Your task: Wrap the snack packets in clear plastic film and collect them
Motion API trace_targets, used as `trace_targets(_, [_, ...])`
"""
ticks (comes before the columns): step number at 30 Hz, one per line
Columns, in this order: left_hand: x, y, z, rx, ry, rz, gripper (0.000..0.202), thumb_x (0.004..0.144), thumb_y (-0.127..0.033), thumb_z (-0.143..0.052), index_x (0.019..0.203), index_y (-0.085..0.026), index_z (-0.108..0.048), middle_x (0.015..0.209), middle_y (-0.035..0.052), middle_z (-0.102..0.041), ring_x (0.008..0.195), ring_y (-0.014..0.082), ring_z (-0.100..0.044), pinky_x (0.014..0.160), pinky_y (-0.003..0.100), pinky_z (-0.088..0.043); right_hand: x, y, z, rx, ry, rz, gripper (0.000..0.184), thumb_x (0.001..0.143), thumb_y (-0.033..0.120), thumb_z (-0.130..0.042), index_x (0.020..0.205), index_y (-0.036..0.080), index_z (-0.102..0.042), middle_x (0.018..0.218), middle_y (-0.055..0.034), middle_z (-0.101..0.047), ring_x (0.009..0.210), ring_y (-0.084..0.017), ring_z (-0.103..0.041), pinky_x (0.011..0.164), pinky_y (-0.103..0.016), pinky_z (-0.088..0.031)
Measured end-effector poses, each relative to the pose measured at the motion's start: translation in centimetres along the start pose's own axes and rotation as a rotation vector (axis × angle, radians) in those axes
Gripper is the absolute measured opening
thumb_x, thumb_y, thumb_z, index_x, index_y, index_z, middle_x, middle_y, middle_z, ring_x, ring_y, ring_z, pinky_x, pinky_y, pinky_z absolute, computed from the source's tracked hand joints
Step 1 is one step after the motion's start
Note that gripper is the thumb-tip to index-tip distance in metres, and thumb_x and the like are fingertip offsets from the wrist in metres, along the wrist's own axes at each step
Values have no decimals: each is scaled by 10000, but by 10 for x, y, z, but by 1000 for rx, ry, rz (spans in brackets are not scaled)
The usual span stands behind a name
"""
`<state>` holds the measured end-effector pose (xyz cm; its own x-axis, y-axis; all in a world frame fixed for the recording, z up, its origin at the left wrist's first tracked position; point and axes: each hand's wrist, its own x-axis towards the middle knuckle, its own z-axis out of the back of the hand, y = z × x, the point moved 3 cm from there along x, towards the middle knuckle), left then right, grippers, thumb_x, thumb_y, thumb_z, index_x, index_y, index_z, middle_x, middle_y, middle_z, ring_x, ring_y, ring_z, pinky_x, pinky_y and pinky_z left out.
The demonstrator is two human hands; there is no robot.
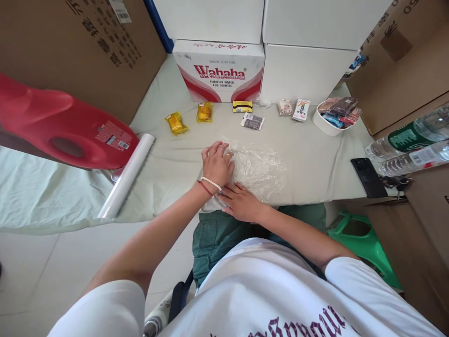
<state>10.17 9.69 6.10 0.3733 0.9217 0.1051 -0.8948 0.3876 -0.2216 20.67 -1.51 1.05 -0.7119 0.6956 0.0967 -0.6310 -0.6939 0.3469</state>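
A crumpled sheet of clear plastic (261,171) is spread on the cloth-covered table in front of me. My left hand (217,164) rests on its left side, palm down, with the fingers bent and a little apart. Close below it, my right hand (242,202) lies flat near the table's front edge, fingers stretched over the plastic's lower left corner. Neither hand grips anything that I can see. Beyond the plastic lie two yellow-wrapped snacks (176,123), a small yellow packet (242,106) and a clear packet with dark contents (252,121).
On the left, a white roll of film (126,177) lies beside a large red jug (80,126). A Wahaha water carton (222,72) stands at the back. To the right are a small white box (301,110), a white tub of packets (329,125), plastic bottles (414,133) and a black phone (368,177).
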Motion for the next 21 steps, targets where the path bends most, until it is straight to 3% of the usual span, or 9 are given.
trace_targets(3, [-20,-2,-20,-74,101,59,595,1049,-429,-257,1521,-189,-529,1656,113,-438,1536,271,-380,1255,527,-284,-7,11,-4,15,-21,-11,519,1020,390,-599,1485,161,-571,1582,-150,-523,1523,-328,-378,1279,-571,-265])
trace_targets(7, [-38,7,-47,16,179,78,661,1057,-462,-172,1650,-202,-310,1739,108,-260,1609,277,-247,1283,633,-134,-16,24,11,139,-64,80,347,1050,387,-541,1265,177,-714,1379,-122,-691,1344,-264,-560,1202,-466,-411])
trace_targets(9, [-42,8,-52,64,187,62,672,1059,-471,-161,1672,-207,-239,1753,100,-199,1624,270,-203,1284,647,-95,-15,16,30,205,-156,43,360,1083,365,-451,1152,179,-752,1226,-103,-753,1256,-233,-605,1159,-395,-452])
trace_targets(12, [-45,6,-53,95,197,56,673,1058,-449,-154,1682,-202,-197,1758,101,-168,1630,272,-184,1279,656,-95,-8,-22,55,217,-274,-128,419,1095,369,-391,1230,160,-729,1264,-118,-734,1310,-245,-567,1186,-404,-417])
trace_targets(17, [-45,3,-53,58,141,76,702,1050,-533,-182,1675,-216,-234,1742,107,-231,1617,276,-228,1282,650,-94,-18,-116,76,121,-141,-266,474,1063,440,-421,1372,172,-660,1463,-143,-627,1436,-313,-466,1224,-519,-329])
trace_targets(21, [-46,3,-54,56,127,74,708,1050,-543,-168,1673,-215,-239,1747,94,-222,1620,268,-218,1290,635,-77,-42,-180,100,77,-364,-572,473,1066,445,-332,1233,192,-696,1290,-158,-690,1242,-297,-579,1143,-482,-385])
